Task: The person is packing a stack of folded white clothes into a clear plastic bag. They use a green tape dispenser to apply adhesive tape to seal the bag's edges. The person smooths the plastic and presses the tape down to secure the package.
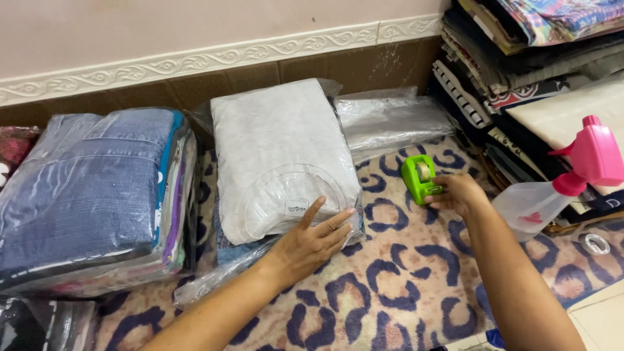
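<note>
Head view looks down on a leopard-print rug (403,286), beige with navy spots, running up to a brown tiled wall base. At the far right a tall stack of folded fabrics (520,58) rises. On the left a thick pile of bagged clothes (91,195), blue on top, sits on the rug. In the middle lies a grey bagged garment (279,149), and behind it, to the right, flat empty plastic bags (390,120). Left hand (312,244) lies flat, fingers spread, pressing the near edge of the grey garment's bag. Right hand (458,194) curls around a green tape dispenser (419,177), gripping it just right of the garment, on the rug. A pink-topped spray bottle (559,188) stands near the right wrist.
</note>
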